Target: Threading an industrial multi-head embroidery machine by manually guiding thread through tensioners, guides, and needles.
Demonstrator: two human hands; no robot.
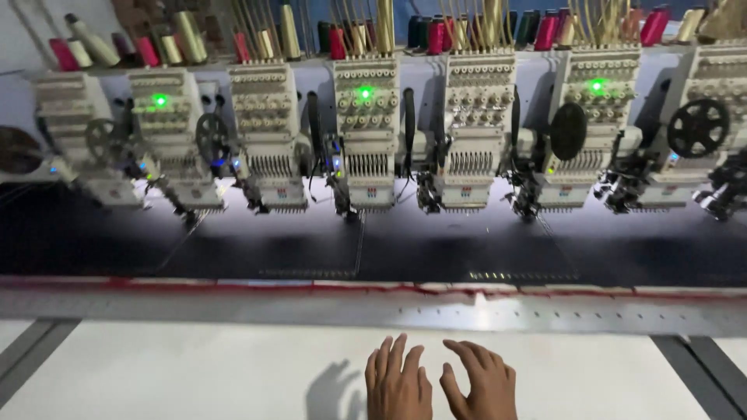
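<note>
Both hands, left hand (398, 383) and right hand (481, 383), laid flat on white counter (194, 369) | grip spread, nothing held | dark fabric (436, 249) beyond judged soft, light, best taken at its edge.

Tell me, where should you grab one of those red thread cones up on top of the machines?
Probably by its wide lower body, coming straight down from above. The red thread cone stands upright, narrow end up, packed close between other spools, so the sides offer little room. Both hands, left hand and right hand, lie flat on the white table, far below it.
</note>
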